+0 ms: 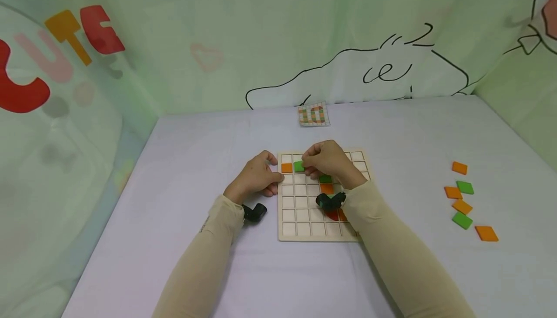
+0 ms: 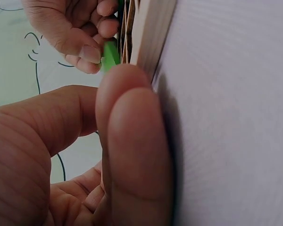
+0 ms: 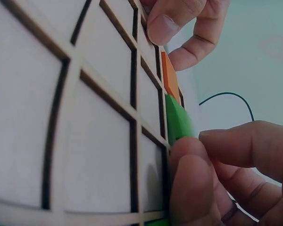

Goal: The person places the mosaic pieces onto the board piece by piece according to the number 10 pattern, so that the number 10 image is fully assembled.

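A square wooden grid board (image 1: 289, 231) with white cells lies flat on the table. My right hand (image 1: 330, 161) is over its upper part and pinches a green square tile (image 3: 178, 117) between thumb and fingers. That tile sits tilted at a top-left cell, beside an orange tile (image 1: 286, 167) lying in the grid. At the board's left edge my left hand (image 1: 257, 175) rests with thumb and fingertips touching the rim, holding no tile. Another green tile (image 1: 325, 179), an orange one (image 1: 327, 189) and a red piece (image 1: 331, 215) show partly beneath my right hand and wrist.
Several loose orange and green tiles (image 1: 462, 207) are scattered on the table at the right. A small card with a coloured grid pattern (image 1: 314, 114) lies behind the board. Printed curtains (image 1: 217, 33) hang around the table's back and sides.
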`<state>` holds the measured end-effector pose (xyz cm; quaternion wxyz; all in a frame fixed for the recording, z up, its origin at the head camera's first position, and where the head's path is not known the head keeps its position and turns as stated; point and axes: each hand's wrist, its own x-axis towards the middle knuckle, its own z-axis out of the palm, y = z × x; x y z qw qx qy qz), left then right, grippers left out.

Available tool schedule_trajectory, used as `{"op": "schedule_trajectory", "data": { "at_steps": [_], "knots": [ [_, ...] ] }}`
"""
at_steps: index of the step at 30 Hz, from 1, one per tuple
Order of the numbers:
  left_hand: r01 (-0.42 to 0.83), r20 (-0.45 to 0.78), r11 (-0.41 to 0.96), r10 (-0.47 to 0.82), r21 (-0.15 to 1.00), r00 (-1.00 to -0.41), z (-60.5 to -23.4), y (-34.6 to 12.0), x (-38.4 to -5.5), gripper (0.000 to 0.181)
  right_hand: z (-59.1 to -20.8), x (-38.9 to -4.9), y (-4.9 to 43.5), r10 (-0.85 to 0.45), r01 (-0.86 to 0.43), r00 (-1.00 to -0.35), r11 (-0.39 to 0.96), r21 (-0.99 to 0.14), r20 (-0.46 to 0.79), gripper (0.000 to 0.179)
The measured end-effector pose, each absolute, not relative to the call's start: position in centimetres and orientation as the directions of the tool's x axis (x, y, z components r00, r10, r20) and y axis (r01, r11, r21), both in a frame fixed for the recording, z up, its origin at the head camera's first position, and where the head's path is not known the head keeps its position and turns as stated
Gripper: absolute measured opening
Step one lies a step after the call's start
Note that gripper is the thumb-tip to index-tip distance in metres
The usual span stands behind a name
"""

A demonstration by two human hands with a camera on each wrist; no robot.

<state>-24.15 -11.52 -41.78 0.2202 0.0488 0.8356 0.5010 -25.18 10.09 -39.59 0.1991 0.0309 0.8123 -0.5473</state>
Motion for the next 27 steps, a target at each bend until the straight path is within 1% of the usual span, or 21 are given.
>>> {"op": "schedule_trajectory", "data": {
  "at_steps": [7, 13, 16, 22, 27],
  "knots": [
    [-0.135, -0.317, 0.495, 0.306, 0.858, -0.898, -41.7, -11.4, -24.1, 0.041, -39.7, -25.1, 10.3, -0.166, 0.266, -0.923, 0.379, -0.886, -0.348, 0.020],
    [-0.141, -0.319, 0.497, 0.294, 0.856, -0.901, -42.0, -11.2, -24.1, 0.040, -39.4, -24.2, 11.1, -0.184, 0.218, -0.939, 0.336, -0.916, -0.291, 0.025],
    [-0.136, -0.319, 0.495, 0.307, 0.858, -0.897, -42.3, -10.7, -24.1, 0.040, -39.0, -23.1, 12.6, -0.167, 0.192, -0.951, 0.338, -0.921, -0.260, 0.027],
    [-0.146, -0.326, 0.493, 0.304, 0.858, -0.895, -42.2, -10.7, -23.9, 0.042, -37.6, -20.6, 16.5, -0.092, 0.166, -0.971, 0.400, -0.901, -0.220, 0.027],
    [-0.156, -0.337, 0.498, 0.296, 0.853, -0.894, -41.9, -11.3, -23.8, 0.042, -36.9, -19.2, 21.4, 0.005, 0.161, -0.984, 0.474, -0.866, -0.179, 0.030]
  ]
}}
